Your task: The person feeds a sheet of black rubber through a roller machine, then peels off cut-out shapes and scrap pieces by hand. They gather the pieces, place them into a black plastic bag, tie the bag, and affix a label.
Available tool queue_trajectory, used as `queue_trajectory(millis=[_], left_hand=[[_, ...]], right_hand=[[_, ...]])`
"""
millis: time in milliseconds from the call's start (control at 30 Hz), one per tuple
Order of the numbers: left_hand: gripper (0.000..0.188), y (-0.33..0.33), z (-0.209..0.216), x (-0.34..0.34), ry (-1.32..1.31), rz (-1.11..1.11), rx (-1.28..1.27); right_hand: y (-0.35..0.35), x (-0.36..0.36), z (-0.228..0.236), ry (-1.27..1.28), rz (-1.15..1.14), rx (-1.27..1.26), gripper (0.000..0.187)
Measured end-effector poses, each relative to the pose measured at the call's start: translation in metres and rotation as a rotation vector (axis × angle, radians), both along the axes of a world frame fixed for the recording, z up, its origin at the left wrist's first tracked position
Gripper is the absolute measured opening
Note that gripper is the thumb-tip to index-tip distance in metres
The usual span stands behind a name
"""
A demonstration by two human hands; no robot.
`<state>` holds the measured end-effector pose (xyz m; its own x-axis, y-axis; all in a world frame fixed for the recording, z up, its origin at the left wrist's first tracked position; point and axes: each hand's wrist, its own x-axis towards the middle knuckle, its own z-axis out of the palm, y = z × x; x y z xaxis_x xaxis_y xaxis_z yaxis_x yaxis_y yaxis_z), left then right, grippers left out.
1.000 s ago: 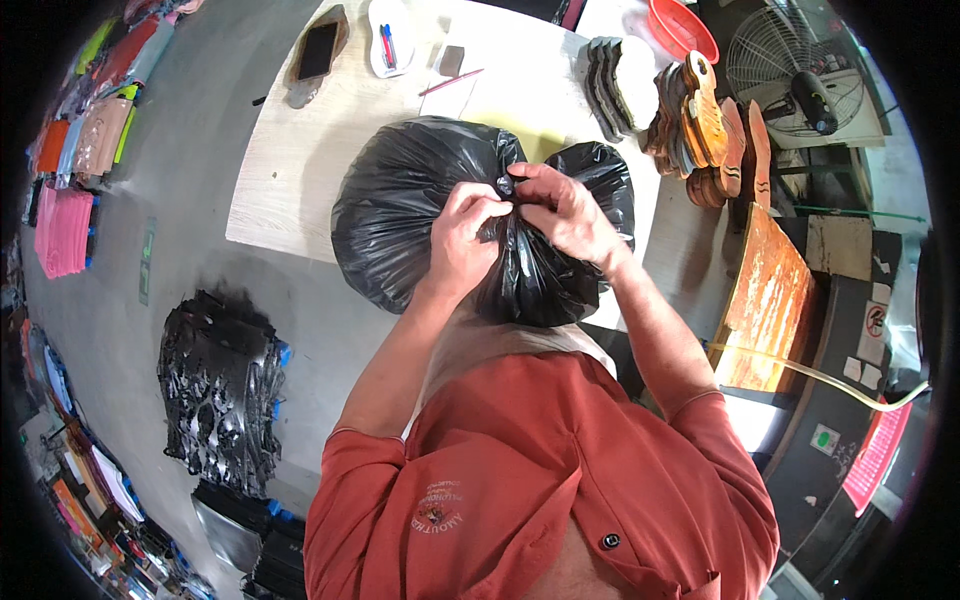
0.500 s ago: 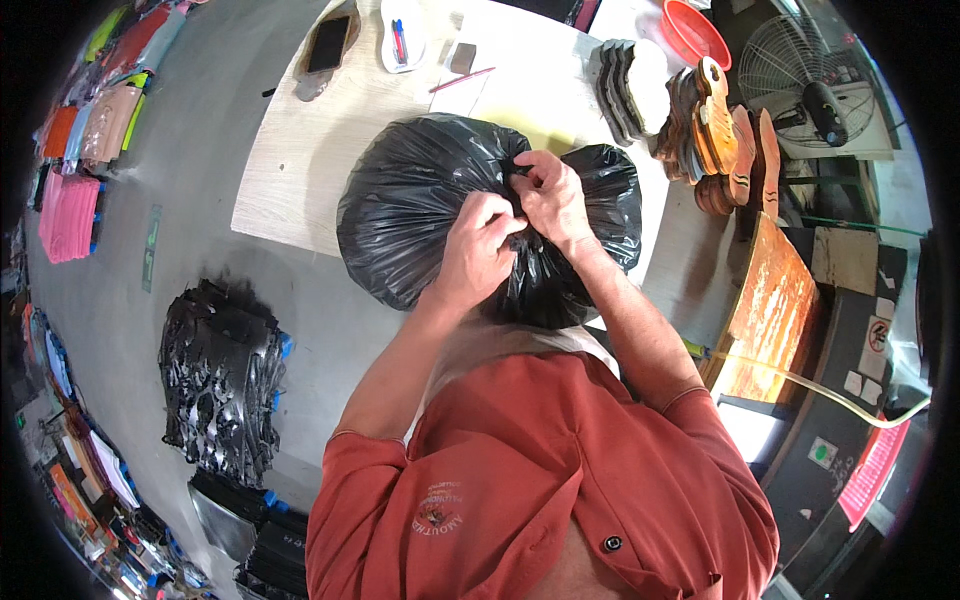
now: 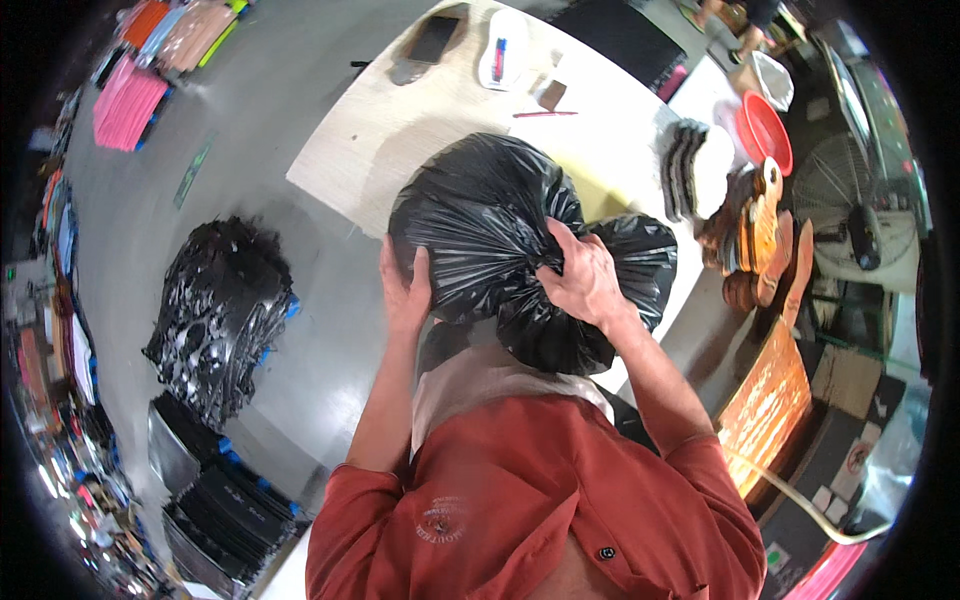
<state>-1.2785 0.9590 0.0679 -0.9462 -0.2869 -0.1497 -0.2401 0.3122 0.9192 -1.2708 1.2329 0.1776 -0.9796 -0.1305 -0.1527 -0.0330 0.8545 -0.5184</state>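
A full black plastic bag [image 3: 480, 215] rests on the near part of a pale table, gathered in tight folds at its neck. My right hand [image 3: 583, 275] is closed around that gathered neck, between the large bulge on the left and the smaller loose part [image 3: 640, 255] on the right. Against the bag's left side lies my left hand [image 3: 406, 290], thumb and fingers apart. The folds inside my right fist are hidden.
On the table [image 3: 340, 170] lie a phone [image 3: 435, 40], a white tray with pens [image 3: 503, 55] and a reddish pencil [image 3: 545, 114]. Shaped boards [image 3: 762, 225], a red basin [image 3: 765, 133] and a fan [image 3: 855, 220] stand at right. Black sheets [image 3: 220, 320] are piled at left.
My left hand has left the neck and moved to the bag's left side. My right hand now grips the neck alone. The view has shifted, so the table appears farther right.
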Motion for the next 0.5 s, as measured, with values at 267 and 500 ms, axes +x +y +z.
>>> queue_trajectory(millis=[267,500], left_hand=[[0.093,-0.012,-0.025,-0.006,-0.270,0.215,0.857],[0.087,-0.023,-0.019,-0.010,-0.362,0.230,0.648]], right_hand=[[-0.004,0.020,0.014,-0.025,-0.239,-0.469,0.068],[-0.073,-0.017,0.075,-0.016,-0.547,-0.617,0.063]])
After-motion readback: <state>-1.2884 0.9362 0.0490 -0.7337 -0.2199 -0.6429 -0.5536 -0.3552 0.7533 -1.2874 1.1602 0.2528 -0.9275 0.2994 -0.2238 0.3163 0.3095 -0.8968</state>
